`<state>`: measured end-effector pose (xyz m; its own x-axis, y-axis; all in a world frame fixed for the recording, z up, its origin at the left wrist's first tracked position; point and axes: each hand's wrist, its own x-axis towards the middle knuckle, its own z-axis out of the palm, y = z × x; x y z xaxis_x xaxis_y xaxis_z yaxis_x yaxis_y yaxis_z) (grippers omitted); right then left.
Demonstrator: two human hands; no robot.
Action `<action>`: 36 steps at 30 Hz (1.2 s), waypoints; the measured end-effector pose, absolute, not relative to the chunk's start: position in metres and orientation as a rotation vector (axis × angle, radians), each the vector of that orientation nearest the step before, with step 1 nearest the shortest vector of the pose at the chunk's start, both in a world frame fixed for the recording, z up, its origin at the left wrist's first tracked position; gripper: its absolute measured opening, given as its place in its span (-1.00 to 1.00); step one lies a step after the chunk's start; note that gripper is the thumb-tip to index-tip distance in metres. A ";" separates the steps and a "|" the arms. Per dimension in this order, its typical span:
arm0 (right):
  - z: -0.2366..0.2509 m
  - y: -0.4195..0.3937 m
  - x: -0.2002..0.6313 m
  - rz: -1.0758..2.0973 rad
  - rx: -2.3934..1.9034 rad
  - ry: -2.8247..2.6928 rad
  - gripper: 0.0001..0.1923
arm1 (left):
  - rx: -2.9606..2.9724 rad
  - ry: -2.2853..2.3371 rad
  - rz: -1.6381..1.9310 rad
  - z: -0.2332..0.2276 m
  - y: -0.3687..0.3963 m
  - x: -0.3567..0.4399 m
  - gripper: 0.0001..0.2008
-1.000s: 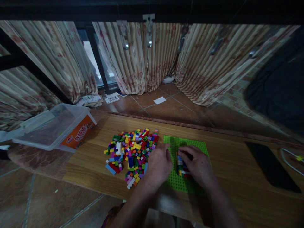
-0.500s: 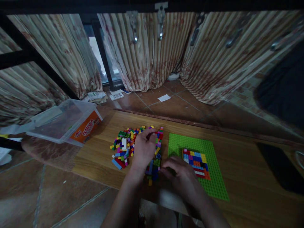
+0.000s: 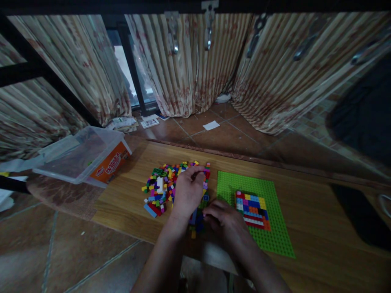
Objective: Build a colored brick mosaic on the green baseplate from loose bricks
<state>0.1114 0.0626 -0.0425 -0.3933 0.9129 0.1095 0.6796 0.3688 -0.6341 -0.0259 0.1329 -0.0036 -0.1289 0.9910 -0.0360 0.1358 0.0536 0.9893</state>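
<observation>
— Bricks (image 3: 165,187) are lying heaped left of the green baseplate (image 3: 269,240), near the tabletop (image 3: 128,203) front edge. What is the left hand (image 3: 187,191) doing?

— It is resting on the heap, fingers curled, perhaps pinching a piece; I cannot tell. A careless sweep could be pushing loose bricks off onto the floor.

— And the right hand (image 3: 224,217)?

— It is hovering, loosely curled and seemingly empty, between the heap and the brick panel (image 3: 253,208) on the baseplate. Bumping it might be shifting that.

Part of the brick pile (image 3: 171,185) hidden under the left hand (image 3: 187,194). Fingertips of the right hand (image 3: 224,217) too dim to read. Dark slab (image 3: 360,215) at three o'clock cut by the frame edge.
</observation>
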 end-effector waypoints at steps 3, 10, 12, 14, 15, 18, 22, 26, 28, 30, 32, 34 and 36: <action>-0.038 0.061 0.109 0.677 -1.383 -2.189 -0.79 | 1.252 1.446 1.161 -0.003 0.132 -0.026 -0.77; -0.014 0.064 0.141 0.629 -1.461 -1.878 -0.83 | 1.451 1.387 0.943 -0.002 0.127 -0.020 -0.73; -0.013 0.067 0.161 0.557 -1.556 -1.735 -0.83 | 1.506 1.339 0.847 -0.002 0.122 -0.012 -0.69; -0.016 0.071 0.179 0.508 -1.643 -1.636 -0.80 | 1.552 1.291 0.740 -0.003 0.116 -0.002 -0.64; -0.019 0.073 0.185 0.488 -1.678 -1.611 -0.79 | 1.574 1.275 0.689 -0.003 0.112 0.003 -0.61; -0.026 0.077 0.194 0.462 -1.722 -1.615 -0.77 | 1.625 1.252 0.565 -0.003 0.104 0.018 -0.56; -0.029 0.084 0.189 0.464 -1.711 -1.680 -0.75 | 1.677 1.229 0.502 -0.001 0.098 0.030 -0.56; -0.028 0.087 0.187 0.467 -1.719 -1.697 -0.75 | 1.742 1.251 0.495 0.000 0.096 0.032 -0.60; -0.028 0.087 0.188 0.480 -1.718 -1.707 -0.75 | 1.754 1.257 0.487 0.001 0.095 0.031 -0.62; -0.028 0.087 0.189 0.486 -1.712 -1.720 -0.76 | 1.762 1.250 0.473 0.001 0.095 0.030 -0.62; -0.028 0.087 0.189 0.484 -1.712 -1.718 -0.76 | 1.766 1.244 0.460 0.001 0.095 0.030 -0.60; -0.027 0.087 0.188 0.487 -1.718 -1.706 -0.76 | 1.769 1.240 0.454 0.002 0.095 0.030 -0.58; -0.026 0.087 0.188 0.501 -1.725 -1.694 -0.76 | 1.774 1.233 0.455 0.002 0.095 0.030 -0.57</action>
